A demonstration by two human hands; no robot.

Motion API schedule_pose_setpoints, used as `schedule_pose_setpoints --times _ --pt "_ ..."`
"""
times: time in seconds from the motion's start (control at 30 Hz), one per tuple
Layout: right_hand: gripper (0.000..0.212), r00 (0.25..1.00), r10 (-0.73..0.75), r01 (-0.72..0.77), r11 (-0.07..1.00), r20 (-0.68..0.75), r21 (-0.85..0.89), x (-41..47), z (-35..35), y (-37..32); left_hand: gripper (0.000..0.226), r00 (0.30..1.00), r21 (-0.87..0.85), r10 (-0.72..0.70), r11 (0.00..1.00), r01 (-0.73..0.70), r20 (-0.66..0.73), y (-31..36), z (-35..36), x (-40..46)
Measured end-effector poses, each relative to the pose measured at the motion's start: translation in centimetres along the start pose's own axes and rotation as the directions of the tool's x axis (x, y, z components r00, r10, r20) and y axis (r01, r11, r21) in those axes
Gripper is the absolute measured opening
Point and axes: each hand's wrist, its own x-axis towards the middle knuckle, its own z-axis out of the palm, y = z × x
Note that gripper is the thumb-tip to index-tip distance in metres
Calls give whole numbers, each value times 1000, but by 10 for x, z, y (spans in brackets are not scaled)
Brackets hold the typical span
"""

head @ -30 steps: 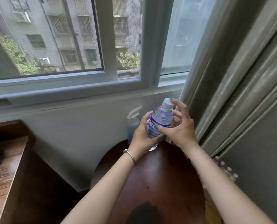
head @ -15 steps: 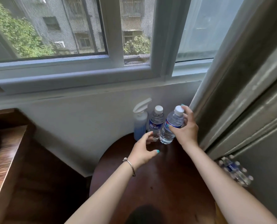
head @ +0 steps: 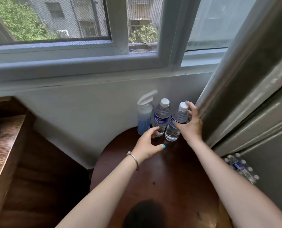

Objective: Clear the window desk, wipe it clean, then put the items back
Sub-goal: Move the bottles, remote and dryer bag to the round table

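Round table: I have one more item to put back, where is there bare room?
Bare wood lies on the round table between the two forearms. The back edge is crowded: spray bottle, left water bottle, and right water bottle gripped by the right hand.

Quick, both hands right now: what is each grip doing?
Left hand: open, fingers loosely curved, holding nothing, beside the left water bottle.
Right hand: grip closed around the right water bottle, which stands on the round table.

You can see blue labels with white characters on both water bottles, the left bottle [head: 160,118] and the right bottle [head: 176,122], but the print is too blurred to read. Nothing else carries legible text.
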Motion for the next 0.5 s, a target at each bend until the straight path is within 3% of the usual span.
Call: schedule_pose_setpoints --times 0.5 --pt "104 996 55 -48 994 72 -93 -7 -2 10 66 1000 39 3 999 -2 -22 0 -16 -6"
